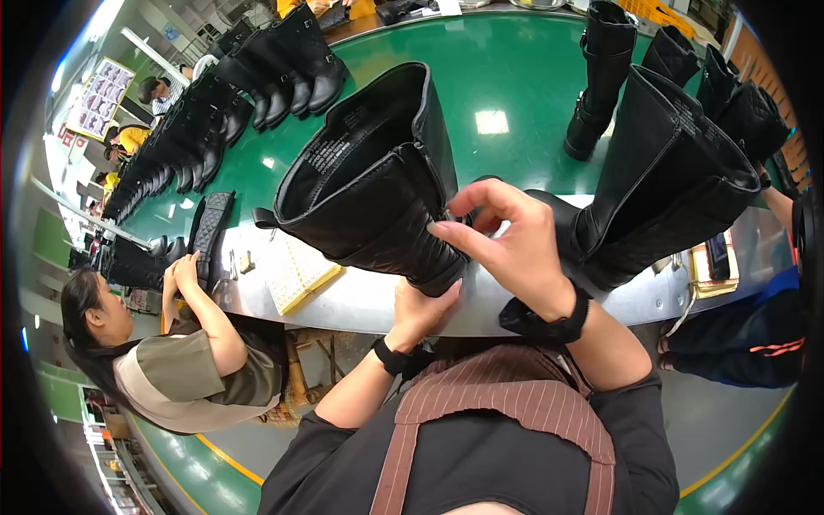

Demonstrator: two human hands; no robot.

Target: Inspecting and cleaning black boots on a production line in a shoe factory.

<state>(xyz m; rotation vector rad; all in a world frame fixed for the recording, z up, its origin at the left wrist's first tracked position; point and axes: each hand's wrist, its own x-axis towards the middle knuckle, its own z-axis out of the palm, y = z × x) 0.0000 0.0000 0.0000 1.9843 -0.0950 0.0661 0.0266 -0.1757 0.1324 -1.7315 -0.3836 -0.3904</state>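
Standing in a long row on the green table (506, 77) at the left are many black boots (184, 142). Near them, a co-worker (197, 369) in a green and tan shirt has both hands at a black boot with a quilted side (210, 232). Next comes a pad of paper (296, 279) with yellow edges, lying on the shiny metal strip (378, 309). In the middle, over that strip, is a tall black boot (360, 206), its wide top tipped to the left. The left hand (421, 309) wraps around its lower part. The right hand (515, 232) has its thumb and pointing finger bent close together at the boot's right side; I cannot tell if they pinch anything. Just right of that hand is another big black boot (661, 180). Behind it stands a thin boot with buckles (596, 77). Farther right, a dark flat thing (719, 257) lies on a yellow-edged stack (717, 283).
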